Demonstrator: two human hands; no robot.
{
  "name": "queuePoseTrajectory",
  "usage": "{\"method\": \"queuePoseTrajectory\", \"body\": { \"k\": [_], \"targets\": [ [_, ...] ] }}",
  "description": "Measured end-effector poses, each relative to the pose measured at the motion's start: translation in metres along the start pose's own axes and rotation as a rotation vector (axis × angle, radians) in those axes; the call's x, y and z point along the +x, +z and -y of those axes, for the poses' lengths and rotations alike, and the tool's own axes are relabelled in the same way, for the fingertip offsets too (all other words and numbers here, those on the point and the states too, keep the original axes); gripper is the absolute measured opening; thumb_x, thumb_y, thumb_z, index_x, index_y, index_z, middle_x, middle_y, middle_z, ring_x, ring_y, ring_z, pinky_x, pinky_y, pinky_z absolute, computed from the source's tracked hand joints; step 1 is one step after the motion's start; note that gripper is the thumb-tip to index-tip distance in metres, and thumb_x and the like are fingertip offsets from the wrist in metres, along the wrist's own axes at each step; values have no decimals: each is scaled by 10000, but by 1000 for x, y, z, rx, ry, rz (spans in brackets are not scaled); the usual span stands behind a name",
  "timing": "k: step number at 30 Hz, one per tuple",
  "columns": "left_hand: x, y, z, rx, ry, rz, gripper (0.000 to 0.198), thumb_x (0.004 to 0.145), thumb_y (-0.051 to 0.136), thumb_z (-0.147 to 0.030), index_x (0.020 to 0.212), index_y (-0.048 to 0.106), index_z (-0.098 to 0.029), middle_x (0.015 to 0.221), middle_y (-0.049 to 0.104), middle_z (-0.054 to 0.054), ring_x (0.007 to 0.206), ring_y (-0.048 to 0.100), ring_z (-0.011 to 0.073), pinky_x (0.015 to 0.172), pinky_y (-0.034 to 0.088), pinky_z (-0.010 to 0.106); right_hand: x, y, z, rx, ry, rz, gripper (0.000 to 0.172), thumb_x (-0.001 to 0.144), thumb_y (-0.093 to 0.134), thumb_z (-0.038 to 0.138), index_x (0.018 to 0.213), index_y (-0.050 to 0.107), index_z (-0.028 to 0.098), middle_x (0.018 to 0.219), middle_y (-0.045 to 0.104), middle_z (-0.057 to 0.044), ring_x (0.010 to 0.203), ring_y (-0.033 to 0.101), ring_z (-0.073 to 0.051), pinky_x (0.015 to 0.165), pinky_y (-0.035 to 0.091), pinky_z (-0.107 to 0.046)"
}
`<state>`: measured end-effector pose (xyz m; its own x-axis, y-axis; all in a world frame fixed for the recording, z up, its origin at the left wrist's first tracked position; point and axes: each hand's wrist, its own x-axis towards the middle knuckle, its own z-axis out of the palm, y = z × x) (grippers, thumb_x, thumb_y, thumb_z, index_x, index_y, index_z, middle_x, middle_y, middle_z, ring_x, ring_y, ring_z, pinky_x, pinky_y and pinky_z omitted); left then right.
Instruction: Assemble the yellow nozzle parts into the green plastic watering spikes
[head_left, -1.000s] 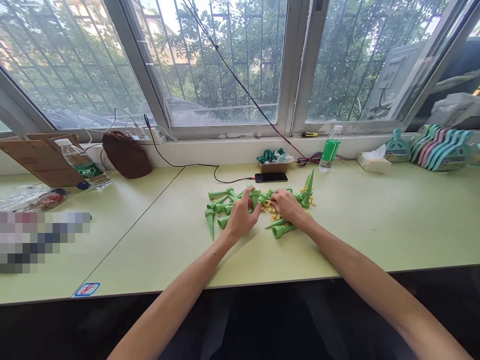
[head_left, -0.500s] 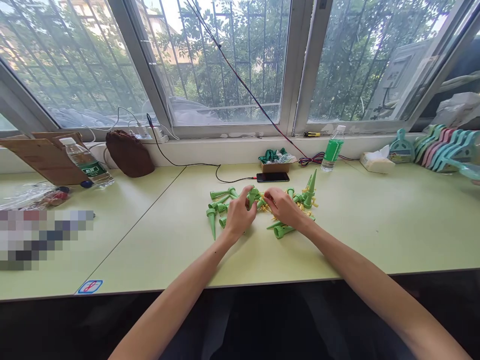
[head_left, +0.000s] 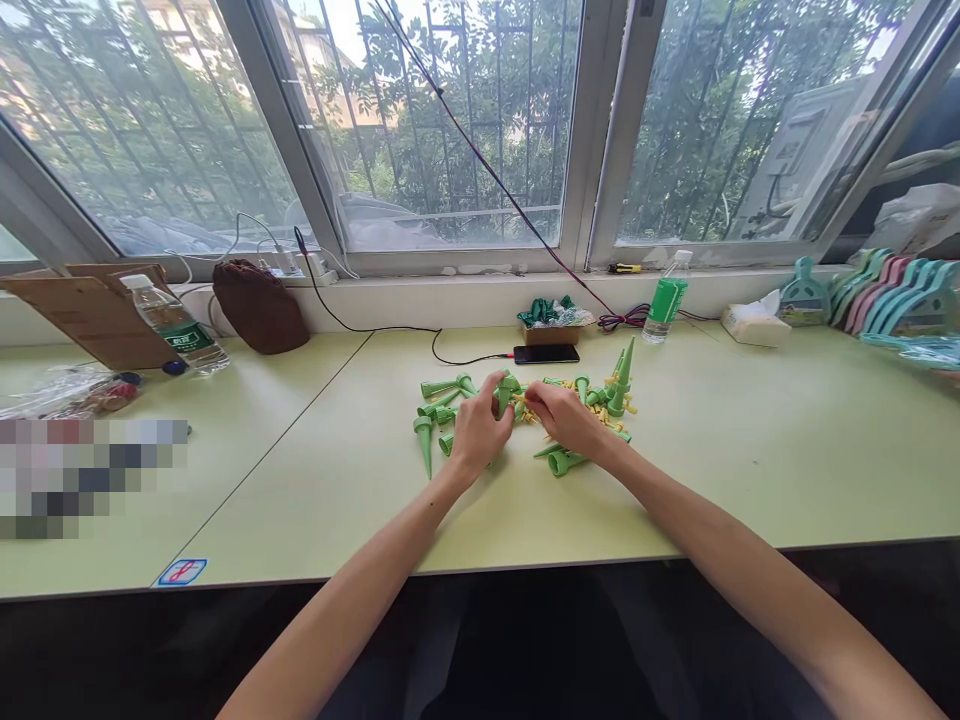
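Note:
My left hand (head_left: 481,425) is closed around a green plastic watering spike (head_left: 508,386), its top showing above the fingers. My right hand (head_left: 564,415) pinches a small yellow plastic piece (head_left: 520,398) that points toward the spike; whether the two touch I cannot tell. Left of my left hand lie several more green spikes, one pointing at the table's front edge (head_left: 423,440). Beyond my right hand, a green spike stands tip up (head_left: 622,380) among a heap of yellow pieces (head_left: 598,396). Another green spike (head_left: 564,462) rests below my right wrist.
Behind the spikes, a phone (head_left: 546,354) on a cable lies before a small box (head_left: 551,334). Water bottles stand at right (head_left: 665,300) and left (head_left: 180,330). A tissue pack (head_left: 755,324) and hangers (head_left: 892,295) are at the far right, a brown bag (head_left: 259,306) at the left.
My right hand has shifted slightly left, and the yellow piece at its fingertips now shows against the spike. My left hand stays in place.

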<state>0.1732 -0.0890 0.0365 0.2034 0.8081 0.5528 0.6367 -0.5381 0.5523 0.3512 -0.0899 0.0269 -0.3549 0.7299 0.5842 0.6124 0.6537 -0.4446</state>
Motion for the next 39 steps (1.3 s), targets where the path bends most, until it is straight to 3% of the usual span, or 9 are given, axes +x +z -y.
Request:
{"method": "queuePoseTrajectory", "body": {
  "k": [29, 39],
  "targets": [
    [0, 2, 3, -1, 75, 29, 438, 817, 561, -190, 1253, 557, -232, 692, 545, -26, 629, 492, 134, 662, 401, 244, 0, -2, 3, 4, 34, 56, 122, 943, 441, 167, 852, 521, 184, 786, 593, -42, 718, 538, -164, 694, 404, -274],
    [0, 1, 1, 11, 54, 54, 431, 834, 545, -213, 1265, 549, -220, 776, 626, 3, 697, 559, 155, 744, 442, 269, 0, -3, 3, 23, 38, 50, 122, 946, 443, 185, 867, 537, 182, 806, 610, -48, 732, 544, -167, 701, 412, -281]
  ]
}}
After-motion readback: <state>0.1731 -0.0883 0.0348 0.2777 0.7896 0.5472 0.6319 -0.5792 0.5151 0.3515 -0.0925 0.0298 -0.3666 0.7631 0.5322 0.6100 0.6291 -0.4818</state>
